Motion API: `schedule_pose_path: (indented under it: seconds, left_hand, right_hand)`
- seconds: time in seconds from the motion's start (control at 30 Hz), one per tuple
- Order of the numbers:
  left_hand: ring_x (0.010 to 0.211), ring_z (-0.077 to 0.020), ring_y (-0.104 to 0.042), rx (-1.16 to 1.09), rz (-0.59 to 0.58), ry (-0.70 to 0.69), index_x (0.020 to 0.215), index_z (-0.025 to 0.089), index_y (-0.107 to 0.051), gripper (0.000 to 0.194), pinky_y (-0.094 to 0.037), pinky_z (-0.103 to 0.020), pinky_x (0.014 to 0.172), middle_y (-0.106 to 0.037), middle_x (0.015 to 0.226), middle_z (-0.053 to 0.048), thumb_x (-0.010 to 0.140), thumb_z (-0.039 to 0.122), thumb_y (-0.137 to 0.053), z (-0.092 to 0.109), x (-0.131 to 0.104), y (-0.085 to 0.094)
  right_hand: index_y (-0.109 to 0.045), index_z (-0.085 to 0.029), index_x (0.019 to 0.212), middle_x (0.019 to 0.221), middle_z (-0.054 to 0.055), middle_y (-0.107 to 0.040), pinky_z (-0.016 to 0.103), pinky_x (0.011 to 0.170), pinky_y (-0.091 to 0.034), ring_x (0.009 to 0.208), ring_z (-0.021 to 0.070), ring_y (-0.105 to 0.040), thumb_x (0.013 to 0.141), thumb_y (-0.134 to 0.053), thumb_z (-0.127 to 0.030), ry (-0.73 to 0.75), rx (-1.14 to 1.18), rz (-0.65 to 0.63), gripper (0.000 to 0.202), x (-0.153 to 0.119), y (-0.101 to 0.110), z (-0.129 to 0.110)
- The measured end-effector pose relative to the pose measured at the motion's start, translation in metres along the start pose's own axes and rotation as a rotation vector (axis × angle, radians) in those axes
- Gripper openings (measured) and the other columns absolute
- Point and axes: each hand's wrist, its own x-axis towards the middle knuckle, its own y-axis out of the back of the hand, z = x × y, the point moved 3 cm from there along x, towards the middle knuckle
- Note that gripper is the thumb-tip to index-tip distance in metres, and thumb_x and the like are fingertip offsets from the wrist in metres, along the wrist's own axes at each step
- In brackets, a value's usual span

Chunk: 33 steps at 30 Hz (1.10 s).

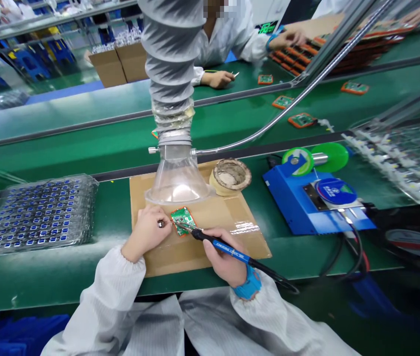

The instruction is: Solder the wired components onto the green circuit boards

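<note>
A green circuit board (182,220) with an orange edge lies on a sheet of brown cardboard (228,212). My right hand (225,257) is closed around a blue and black soldering iron (230,248), its metal tip over the board. My left hand (149,231) is at the board's left edge, fingers pinched around a small dark part (161,224) whose kind I cannot make out. A clear fume extraction hood (180,178) hangs just beyond the board. Behind and to the right of it sits a round, stained pot (230,177).
Stacked clear trays of small blue parts (35,212) stand at left. A blue solder feeder (306,198) with green reels is at right. Several boards (302,120) lie on the green strip beyond. Across it, a co-worker's hand (219,79) holds a thin tool. The grey hose (171,59) hangs centrally.
</note>
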Motion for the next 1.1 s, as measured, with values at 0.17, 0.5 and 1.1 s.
schedule_pose_path:
  seconds: [0.17,0.5,1.1]
  left_hand:
    - [0.092,-0.0214,-0.056,-0.001,0.008,0.013,0.062,0.019,-0.065,0.021,-0.032,-0.038,0.084,-0.069,0.085,-0.001,0.083,0.016,-0.064,0.0009,0.0002,-0.0008]
    - [0.093,-0.0216,-0.056,-0.005,0.014,0.010,0.065,0.019,-0.067,0.020,-0.032,-0.037,0.085,-0.068,0.085,-0.002,0.084,0.016,-0.064,0.0018,-0.0005,0.0004]
    - [0.093,-0.0214,-0.056,0.000,0.016,0.011,0.064,0.019,-0.066,0.020,-0.032,-0.038,0.085,-0.068,0.086,-0.002,0.084,0.017,-0.063,-0.0006,-0.0013,-0.0019]
  right_hand:
    - [-0.066,-0.025,0.091,0.084,0.002,-0.077,0.031,0.067,-0.057,0.074,0.0189,-0.075,0.088,-0.063,-0.025,0.017,-0.012,0.004,0.004,0.0015,-0.0006,-0.0021]
    - [-0.064,-0.025,0.088,0.079,0.002,-0.076,0.031,0.063,-0.055,0.070,0.0191,-0.073,0.087,-0.062,-0.028,0.036,-0.023,0.001,0.003,0.0025,-0.0014,-0.0018]
    - [-0.065,-0.026,0.090,0.077,0.001,-0.075,0.029,0.061,-0.055,0.067,0.0180,-0.072,0.088,-0.064,-0.026,0.051,0.036,0.016,0.002,0.0037,0.0004,-0.0026]
